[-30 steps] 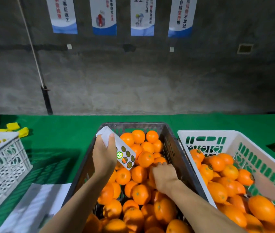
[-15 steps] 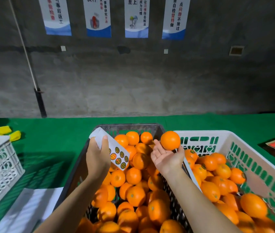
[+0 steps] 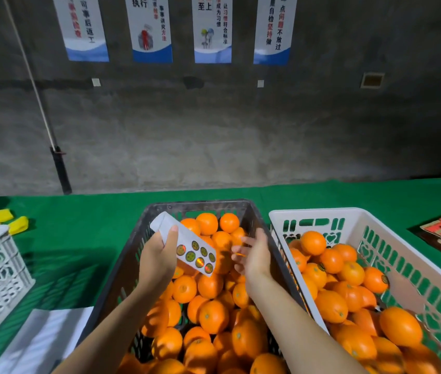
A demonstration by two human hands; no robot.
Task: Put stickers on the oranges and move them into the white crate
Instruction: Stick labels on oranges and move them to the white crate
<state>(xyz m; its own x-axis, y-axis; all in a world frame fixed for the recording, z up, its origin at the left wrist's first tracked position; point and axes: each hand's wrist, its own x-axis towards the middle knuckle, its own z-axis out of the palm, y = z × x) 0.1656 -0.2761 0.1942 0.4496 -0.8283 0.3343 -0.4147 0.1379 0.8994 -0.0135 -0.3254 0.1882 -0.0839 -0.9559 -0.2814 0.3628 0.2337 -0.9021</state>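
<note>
Head view showed the left hand (image 3: 157, 255) gripping a white sticker sheet (image 3: 187, 248), thumb clamped across it, above the dark crate (image 3: 133, 252) of oranges (image 3: 208, 287). Just right of the sheet, the right hand (image 3: 254, 255) hung over the same pile, fingers loosely spread and blurred, holding nothing. Further right, the white crate (image 3: 392, 238) held stickered oranges (image 3: 331, 306), apart from both hands.
</note>
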